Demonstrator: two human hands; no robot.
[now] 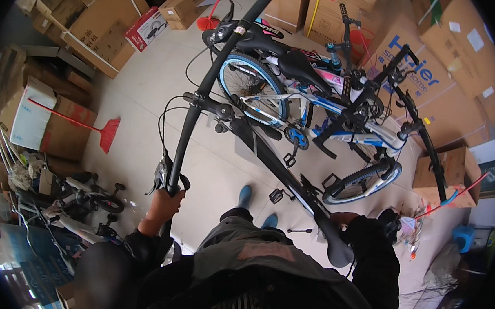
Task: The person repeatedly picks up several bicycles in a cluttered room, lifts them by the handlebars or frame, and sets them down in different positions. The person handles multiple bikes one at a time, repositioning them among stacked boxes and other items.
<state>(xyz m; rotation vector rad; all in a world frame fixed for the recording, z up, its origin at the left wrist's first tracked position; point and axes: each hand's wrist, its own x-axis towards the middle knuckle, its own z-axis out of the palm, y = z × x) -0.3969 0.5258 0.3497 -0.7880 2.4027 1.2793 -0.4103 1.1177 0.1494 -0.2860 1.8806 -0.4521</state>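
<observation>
A black bicycle [265, 153] stands before me. Its straight handlebar [201, 88] runs from upper right to lower left, and its black saddle [339, 252] is beside my right side. My left hand [164, 209] is closed around the near end of the handlebar, just behind the brake lever [162, 174]. Close to the front of the saddle is my right hand [343, 218]; its fingers are hidden behind the bicycle, so its grip does not show. A pedal [277, 195] and the kickstand [300, 230] show below the frame.
A white and blue bicycle [346, 133] stands close on the right among other bicycles. Large cardboard boxes [420, 84] line the right and back. A red broom [108, 132] and a small white bicycle [77, 211] are on the left. A dark blurred shape [105, 287] fills the lower left.
</observation>
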